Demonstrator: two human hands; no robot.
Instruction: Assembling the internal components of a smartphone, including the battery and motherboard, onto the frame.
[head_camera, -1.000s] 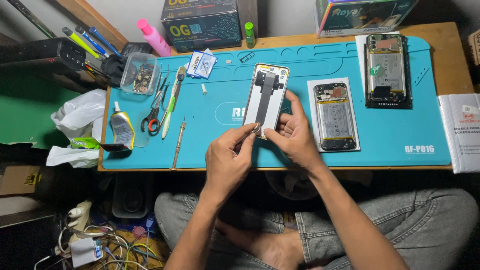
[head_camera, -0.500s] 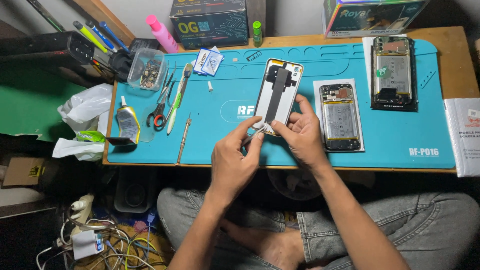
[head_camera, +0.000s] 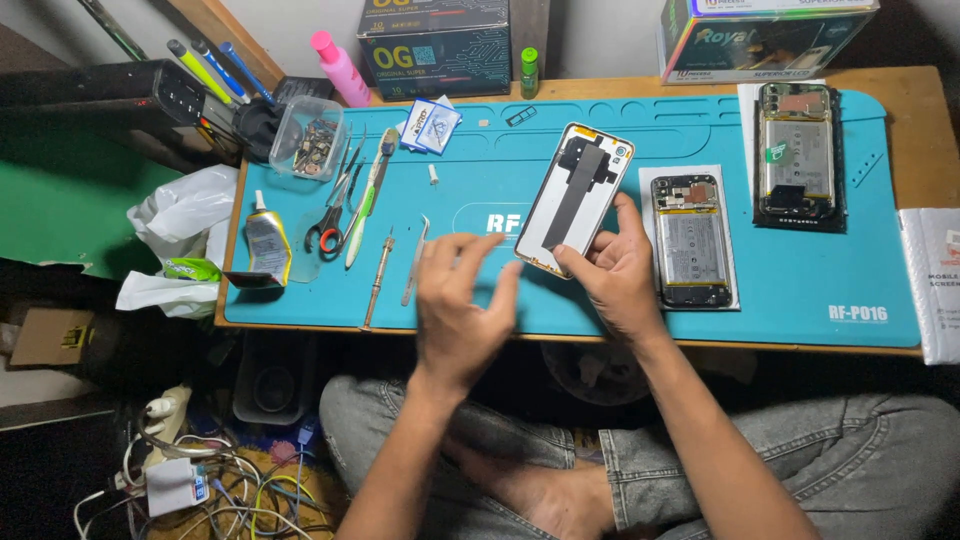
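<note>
My right hand (head_camera: 618, 268) holds a white phone back cover (head_camera: 574, 198) by its lower right edge, tilted above the blue work mat (head_camera: 800, 300). The cover's inner face shows a black strip and a camera cutout. My left hand (head_camera: 462, 310) hovers over the mat left of the cover, fingers spread and blurred; nothing shows in it. Metal tweezers (head_camera: 414, 260) lie on the mat just beyond its fingertips. An opened phone (head_camera: 691, 241) with its battery showing lies on a white sheet right of my right hand.
A second opened phone (head_camera: 795, 152) lies at the mat's far right. Scissors (head_camera: 330, 225), a screwdriver (head_camera: 378, 276), a glue tube (head_camera: 265, 243) and a clear parts box (head_camera: 307, 137) sit at the left. Boxes and a pink bottle (head_camera: 338, 67) stand at the back.
My left hand has let go of the cover's bottom edge and swung left towards the tweezers. My right hand still holds the cover.
</note>
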